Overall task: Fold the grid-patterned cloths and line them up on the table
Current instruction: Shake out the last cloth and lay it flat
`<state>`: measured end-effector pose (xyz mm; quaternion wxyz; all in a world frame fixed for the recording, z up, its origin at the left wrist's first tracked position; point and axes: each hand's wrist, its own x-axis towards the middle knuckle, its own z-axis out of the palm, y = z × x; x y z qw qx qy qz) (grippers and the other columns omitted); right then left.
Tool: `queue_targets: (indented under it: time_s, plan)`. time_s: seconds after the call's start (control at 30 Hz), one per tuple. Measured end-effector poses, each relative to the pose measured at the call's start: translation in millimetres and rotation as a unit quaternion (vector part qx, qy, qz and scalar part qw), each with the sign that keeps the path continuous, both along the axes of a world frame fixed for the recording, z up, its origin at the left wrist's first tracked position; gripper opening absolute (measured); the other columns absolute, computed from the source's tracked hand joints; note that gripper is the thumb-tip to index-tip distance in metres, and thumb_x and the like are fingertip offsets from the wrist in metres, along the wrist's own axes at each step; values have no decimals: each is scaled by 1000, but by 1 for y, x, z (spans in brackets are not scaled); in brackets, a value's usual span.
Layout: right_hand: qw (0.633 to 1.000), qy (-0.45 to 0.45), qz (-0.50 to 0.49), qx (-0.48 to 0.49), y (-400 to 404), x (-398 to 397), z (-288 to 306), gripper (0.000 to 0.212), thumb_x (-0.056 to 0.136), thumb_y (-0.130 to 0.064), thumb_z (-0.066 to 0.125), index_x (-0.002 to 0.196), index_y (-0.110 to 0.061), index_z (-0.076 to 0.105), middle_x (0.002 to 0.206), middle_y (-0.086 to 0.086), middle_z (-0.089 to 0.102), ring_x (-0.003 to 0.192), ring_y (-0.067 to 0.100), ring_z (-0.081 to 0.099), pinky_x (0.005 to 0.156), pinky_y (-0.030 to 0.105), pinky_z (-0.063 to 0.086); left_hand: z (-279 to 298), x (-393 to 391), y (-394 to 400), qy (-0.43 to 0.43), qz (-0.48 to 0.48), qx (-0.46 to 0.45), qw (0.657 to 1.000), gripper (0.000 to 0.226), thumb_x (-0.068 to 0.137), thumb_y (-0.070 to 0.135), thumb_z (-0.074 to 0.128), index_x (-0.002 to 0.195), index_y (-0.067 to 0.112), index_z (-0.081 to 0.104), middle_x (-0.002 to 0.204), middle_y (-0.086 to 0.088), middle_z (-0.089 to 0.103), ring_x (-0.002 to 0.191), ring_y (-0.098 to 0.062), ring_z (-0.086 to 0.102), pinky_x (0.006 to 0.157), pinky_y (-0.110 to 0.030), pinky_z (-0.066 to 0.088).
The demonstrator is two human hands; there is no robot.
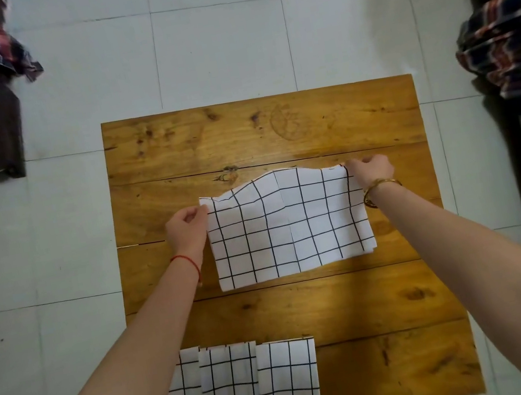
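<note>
White tiled floor point(219, 51) under a wooden counter point(360, 319). Three folded grid cloths point(238, 392) sit side by side at the near-left edge, already lined up. My left hand point(187, 226) pinches the far-left corner of the grid cloth point(288, 227) lying mid-counter; my right hand point(370, 169) pinches its far-right corner. Both hands closed on that far edge, probably to square the layers before the next fold. Plaid clothing point(518, 47) hangs at right.

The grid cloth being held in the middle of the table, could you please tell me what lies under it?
The grid cloth lies on the bare wooden table, whose planks show all round it. The left hand and right hand pinch its far corners. Anything beneath it is covered.
</note>
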<state>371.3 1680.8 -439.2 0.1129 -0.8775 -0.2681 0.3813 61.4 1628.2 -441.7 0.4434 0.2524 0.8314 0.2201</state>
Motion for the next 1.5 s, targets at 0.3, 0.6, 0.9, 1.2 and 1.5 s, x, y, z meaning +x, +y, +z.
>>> queue_targets:
  time_s: [0.3, 0.6, 0.9, 1.2, 1.5]
  plan:
    - [988, 22, -83, 127, -3, 9, -9, 10, 91, -17, 56, 97, -15, 65, 93, 0, 63, 86, 14, 56, 77, 26, 47, -16, -13, 12, 47, -65, 47, 996, 24, 91, 22, 63, 111, 10, 66, 102, 1, 65, 92, -10, 57, 69, -12, 40]
    - [922, -213, 232, 225, -18, -29, -26, 40, 89, -17, 49, 126, -6, 48, 124, 11, 52, 118, 26, 45, 101, 36, 37, -29, -5, -2, 227, -307, 139, 914, 51, 90, 23, 61, 137, 15, 44, 141, -4, 44, 135, -23, 34, 112, -40, 32]
    - [765, -140, 601, 183, -23, -123, -48, 54, 95, -34, 39, 144, -12, 35, 151, 4, 36, 143, 30, 24, 115, 52, 20, -55, 9, -12, 302, -497, 69, 811, 72, 97, 44, 36, 155, 18, 1, 162, -2, -4, 149, -26, -9, 118, -58, 6]
    - [715, -188, 660, 138, -31, -165, -71, 57, 98, -34, 29, 150, -13, 21, 158, 2, 18, 146, 30, 9, 114, 56, 17, -73, 10, -12, 316, -500, 41, 805, 83, 90, 55, 33, 154, 18, -4, 162, -3, -8, 148, -27, -11, 116, -62, 8]
    - [778, -234, 575, 96, -33, -72, -75, 57, 101, -41, 18, 152, -18, 8, 160, -4, 8, 147, 26, -2, 117, 56, 4, -76, 9, -14, 308, -482, 67, 817, 75, 95, 52, 34, 155, 21, -1, 162, 1, -8, 148, -28, -12, 117, -60, 2]
